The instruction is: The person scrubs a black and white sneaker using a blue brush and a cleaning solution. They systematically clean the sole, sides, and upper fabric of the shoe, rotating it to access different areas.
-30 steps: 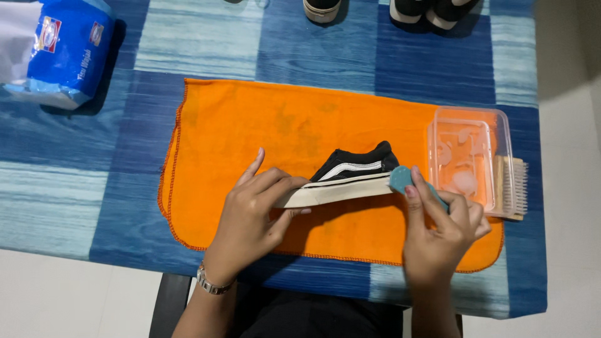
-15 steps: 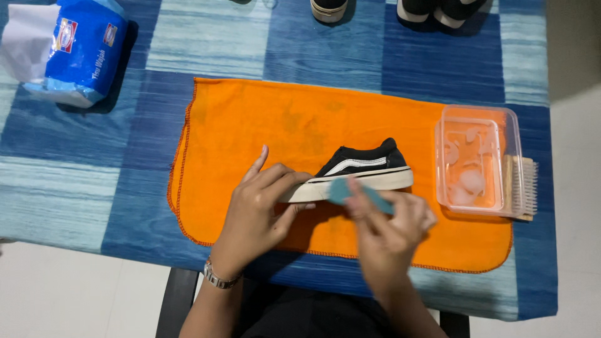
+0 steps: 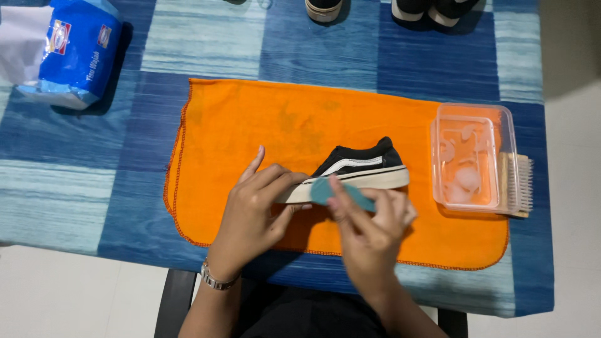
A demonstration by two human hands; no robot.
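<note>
Sneaker (image 3: 363, 168) lies on orange cloth (image 3: 250, 125); left hand (image 3: 256, 209) grips its toe, right hand (image 3: 372, 228) at five o'clock pinches teal sponge (image 3: 325, 189) against sole.

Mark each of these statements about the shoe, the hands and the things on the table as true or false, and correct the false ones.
1. The black shoe lies on an orange cloth. True.
2. The right hand holds a teal pad against the shoe's white sole. True.
3. The left hand rests on the blue package. False: it steadies the toe end of the shoe; the blue package sits apart at the table's far left corner.
4. The clear plastic tub stands left of the shoe. False: it stands to the shoe's right, with a brush beside it.
5. The left wrist wears a bracelet. True.
</note>
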